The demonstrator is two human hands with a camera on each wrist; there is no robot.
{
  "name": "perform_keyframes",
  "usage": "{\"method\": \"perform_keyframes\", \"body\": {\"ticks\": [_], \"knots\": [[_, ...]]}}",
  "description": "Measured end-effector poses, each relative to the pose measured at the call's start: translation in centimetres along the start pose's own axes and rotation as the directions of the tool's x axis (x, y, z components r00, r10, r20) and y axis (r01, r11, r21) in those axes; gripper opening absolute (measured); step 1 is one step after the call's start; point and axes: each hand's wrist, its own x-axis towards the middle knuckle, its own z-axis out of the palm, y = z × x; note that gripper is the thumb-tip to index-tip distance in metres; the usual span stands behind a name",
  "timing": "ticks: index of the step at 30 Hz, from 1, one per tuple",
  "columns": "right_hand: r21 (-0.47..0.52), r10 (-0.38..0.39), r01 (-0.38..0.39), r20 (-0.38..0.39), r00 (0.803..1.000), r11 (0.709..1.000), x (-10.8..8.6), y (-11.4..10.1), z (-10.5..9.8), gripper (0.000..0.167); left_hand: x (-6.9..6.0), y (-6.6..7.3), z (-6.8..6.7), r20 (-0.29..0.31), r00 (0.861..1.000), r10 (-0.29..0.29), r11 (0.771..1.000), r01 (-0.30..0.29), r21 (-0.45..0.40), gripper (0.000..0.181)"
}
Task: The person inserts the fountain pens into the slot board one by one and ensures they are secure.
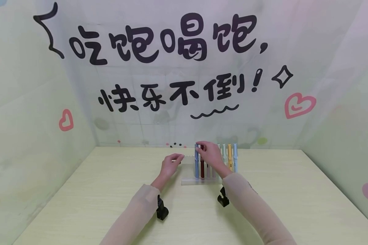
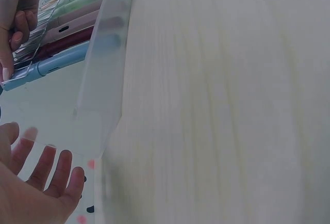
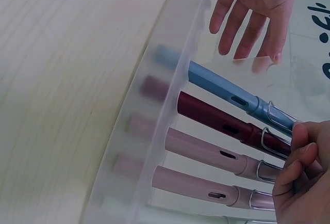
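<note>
A clear, frosted pen stand (image 1: 188,182) stands on the table, holding a row of upright capped fountain pens with wire clips. The blue fountain pen (image 3: 219,85) is at the row's left end, beside a dark red one (image 3: 216,115). My right hand (image 1: 213,154) pinches the blue pen near its cap top, and its curled fingers cover the tops of neighbouring pens. At the stand's bare left side, my left hand (image 1: 170,165) holds the edge of the clear back panel between thumb and fingers; some fingertips show through the panel in the right wrist view.
Further right in the row are mauve pens (image 3: 201,149), pale green ones, a yellow one (image 1: 230,156) and a light blue one (image 1: 235,158). Behind the light wooden table (image 1: 116,170) rises a printed backdrop (image 1: 171,129). Black wrist cameras (image 1: 162,209) hang below both sleeves.
</note>
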Motion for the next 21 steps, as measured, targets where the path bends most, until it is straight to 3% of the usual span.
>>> {"method": "perform_keyframes", "body": {"ticks": [10,16,21], "knots": [[0.007,0.007,-0.007,0.005,1.0,1.0,0.0,-0.2,-0.1,0.03,0.1,0.0,-0.1,-0.005,1.0,0.009,1.0,-0.009,0.003,0.03],[0.065,0.03,-0.03,-0.004,1.0,0.997,0.0,-0.1,-0.6,0.031,0.0,0.1,-0.1,0.0,1.0,0.002,1.0,-0.002,0.002,0.029],[0.12,0.001,0.004,-0.045,0.999,0.993,-0.3,0.3,-2.0,0.028,-0.1,0.2,-0.1,0.002,1.0,0.003,1.0,-0.003,0.001,0.029]]}}
